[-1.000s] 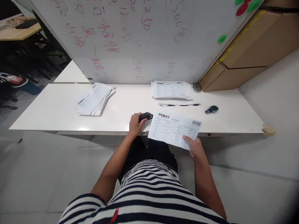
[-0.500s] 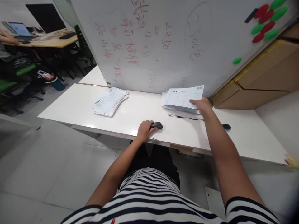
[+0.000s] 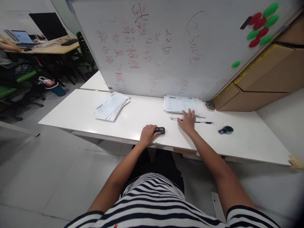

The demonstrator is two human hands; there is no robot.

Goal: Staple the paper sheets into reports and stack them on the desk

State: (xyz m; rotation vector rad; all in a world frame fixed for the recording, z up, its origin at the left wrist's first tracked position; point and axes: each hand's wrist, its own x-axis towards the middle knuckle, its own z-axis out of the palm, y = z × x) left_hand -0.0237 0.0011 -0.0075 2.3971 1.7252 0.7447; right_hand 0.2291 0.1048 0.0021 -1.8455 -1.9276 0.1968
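My left hand (image 3: 147, 134) is wrapped round a black stapler (image 3: 160, 130) close to the front edge of the white table; the back of the stapler is hidden under the fingers. My right hand (image 3: 188, 122) has its fingers spread just in front of the right pile of printed papers (image 3: 179, 104), the fingertips at its near edge. Whether they touch the sheets I cannot tell. A pen (image 3: 204, 122) lies crosswise, partly behind that hand. To the left, a second, fanned pile of papers (image 3: 111, 106) rests at an angle.
A whiteboard (image 3: 147, 47) with red writing rises behind the white table (image 3: 78, 110). Cardboard boxes (image 3: 261, 79) stand at right. A dark watch-like object (image 3: 226, 129) and a grey rounded device (image 3: 210, 106) lie on the right side. Another person's arm (image 3: 10, 46) shows at far left.
My right hand has let go of the top papers, which now lie flat on the right pile, and has moved left and nearer. My left hand stays on the stapler.
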